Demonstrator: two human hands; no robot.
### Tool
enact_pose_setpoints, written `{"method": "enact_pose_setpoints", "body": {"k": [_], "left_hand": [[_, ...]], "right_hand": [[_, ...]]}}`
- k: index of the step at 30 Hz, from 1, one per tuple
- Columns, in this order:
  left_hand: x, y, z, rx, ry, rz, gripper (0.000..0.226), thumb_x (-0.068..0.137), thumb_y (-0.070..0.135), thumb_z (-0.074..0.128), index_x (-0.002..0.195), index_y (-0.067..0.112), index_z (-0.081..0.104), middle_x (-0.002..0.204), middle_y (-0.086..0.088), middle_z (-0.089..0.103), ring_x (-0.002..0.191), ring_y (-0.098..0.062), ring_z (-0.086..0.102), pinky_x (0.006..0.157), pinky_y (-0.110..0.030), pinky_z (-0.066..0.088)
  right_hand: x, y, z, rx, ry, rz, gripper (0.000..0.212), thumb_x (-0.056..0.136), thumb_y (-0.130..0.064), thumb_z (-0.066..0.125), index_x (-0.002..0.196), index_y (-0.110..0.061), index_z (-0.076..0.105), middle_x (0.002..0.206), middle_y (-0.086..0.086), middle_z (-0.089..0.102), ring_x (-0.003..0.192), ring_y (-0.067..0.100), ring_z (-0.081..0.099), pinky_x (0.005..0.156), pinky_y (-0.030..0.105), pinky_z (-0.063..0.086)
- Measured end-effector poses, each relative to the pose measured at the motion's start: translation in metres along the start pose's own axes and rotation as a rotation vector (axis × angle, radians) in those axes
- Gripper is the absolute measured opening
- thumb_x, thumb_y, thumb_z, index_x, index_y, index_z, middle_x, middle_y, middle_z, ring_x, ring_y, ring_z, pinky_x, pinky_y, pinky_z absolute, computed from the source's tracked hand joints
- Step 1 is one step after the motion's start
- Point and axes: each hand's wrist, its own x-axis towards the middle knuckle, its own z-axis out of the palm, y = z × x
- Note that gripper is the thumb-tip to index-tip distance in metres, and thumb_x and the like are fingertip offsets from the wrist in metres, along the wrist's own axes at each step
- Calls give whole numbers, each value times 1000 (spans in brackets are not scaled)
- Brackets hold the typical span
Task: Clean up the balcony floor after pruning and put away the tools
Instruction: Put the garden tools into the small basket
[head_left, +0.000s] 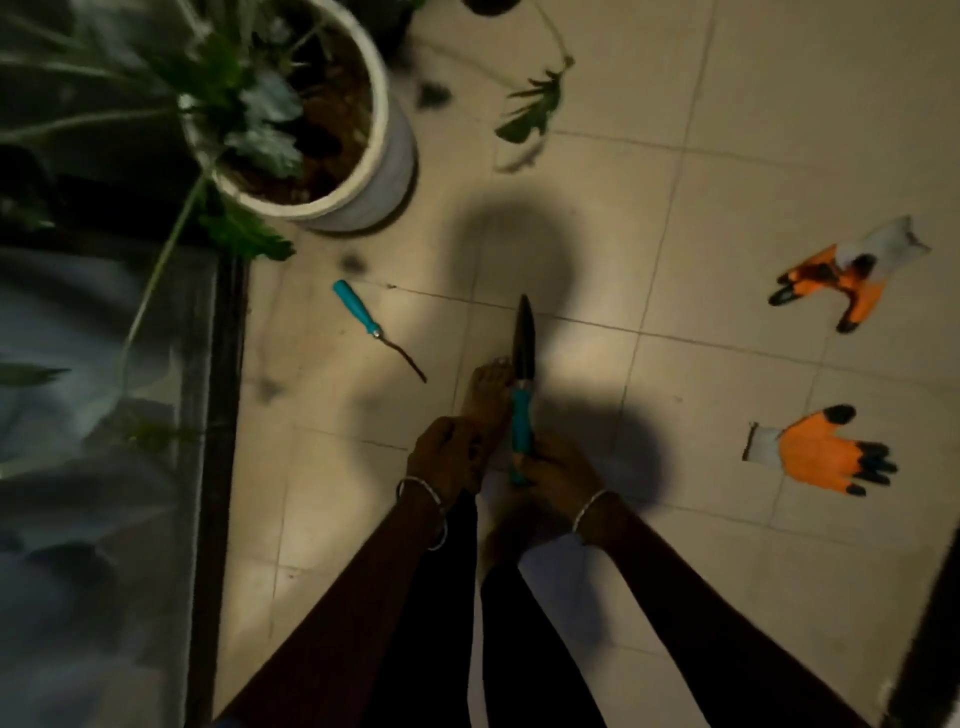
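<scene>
Right hand (556, 470) grips the teal handle of the trowel (522, 343), blade pointing away, above a bare foot (488, 395). Left hand (445, 452) curled beside it, can't tell if it holds anything. Teal-handled weeder (371, 325) lies on the tiled floor (675, 156) near the white pot (384, 171) — orange glove (841, 275) and second glove (823, 454) lie well apart on the right — cut leaf (535, 109) beyond

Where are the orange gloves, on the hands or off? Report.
Off. The far glove and near glove lie on the floor to the right; the left hand is bare, as is the right hand, gripping a trowel.
</scene>
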Motion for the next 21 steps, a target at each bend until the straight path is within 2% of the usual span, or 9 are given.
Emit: {"method": "enact_pose_setpoints", "body": {"k": [1, 4, 7, 9, 11, 13, 14, 18, 21], "left_hand": [[-2, -3, -11, -10, 4, 11, 17, 100, 26, 53, 95, 11, 60, 89, -12, 64, 73, -23, 60, 55, -25, 53], [1, -14, -39, -34, 45, 17, 23, 96, 39, 57, 98, 17, 66, 106, -7, 67, 98, -22, 63, 88, -35, 52], [17, -27, -67, -172, 87, -10, 17, 91, 36, 66, 85, 20, 67, 96, -8, 70, 94, -24, 65, 90, -41, 51], [34, -39, -86, -220, 149, 0, 18, 89, 32, 70, 90, 14, 70, 93, -15, 72, 94, -32, 67, 85, -42, 52], [48, -50, -104, -303, 196, 2, 19, 93, 24, 65, 94, 5, 70, 79, -15, 70, 80, -32, 67, 73, -37, 53], [57, -58, -118, -397, 244, -1, 19, 98, 18, 57, 91, 3, 67, 68, -10, 63, 61, -27, 63, 64, -35, 54], [60, -63, -126, -436, 266, -16, 20, 99, 18, 54, 92, 2, 65, 67, -9, 59, 55, -24, 60, 58, -33, 55], [63, -77, -149, -527, 292, -79, 23, 100, 22, 52, 90, 4, 63, 62, -6, 47, 51, -18, 48, 45, -27, 52], [69, -86, -171, -550, 282, -114, 24, 99, 21, 54, 86, 4, 63, 60, -6, 44, 44, -14, 44, 39, -21, 45]], "right_hand": [[-9, -6, 16, -92, -43, -20, 18, 94, 4, 57, 106, -10, 54, 97, 9, 62, 79, 13, 61, 58, 19, 53], [-27, -8, 53, -449, -112, -119, 29, 90, -6, 67, 116, -11, 56, 105, 6, 64, 91, 19, 64, 72, 24, 54], [-24, -2, 81, -730, -193, -180, 54, 88, -19, 73, 136, -7, 51, 132, 11, 59, 120, 24, 57, 101, 37, 47], [-13, 2, 94, -794, -293, -182, 58, 86, -23, 74, 137, -7, 51, 139, 14, 54, 127, 29, 52, 108, 47, 42], [1, 0, 112, -807, -365, -116, 53, 84, -35, 75, 127, -8, 59, 130, 15, 60, 121, 30, 56, 106, 51, 43], [20, -5, 124, -890, -385, -102, 62, 77, -59, 71, 112, -8, 68, 118, 15, 67, 116, 30, 59, 108, 51, 41], [33, -10, 131, -978, -378, -118, 65, 77, -64, 67, 106, -7, 70, 112, 15, 69, 112, 31, 61, 104, 49, 43], [95, -50, 141, -1605, -253, -238, 30, 98, -31, 53, 117, -10, 63, 123, 14, 63, 116, 33, 58, 94, 34, 45], [145, -75, 160, -1900, -168, -439, 44, 97, -19, 48, 140, -11, 46, 141, 14, 49, 125, 35, 48, 102, 40, 43]]}}
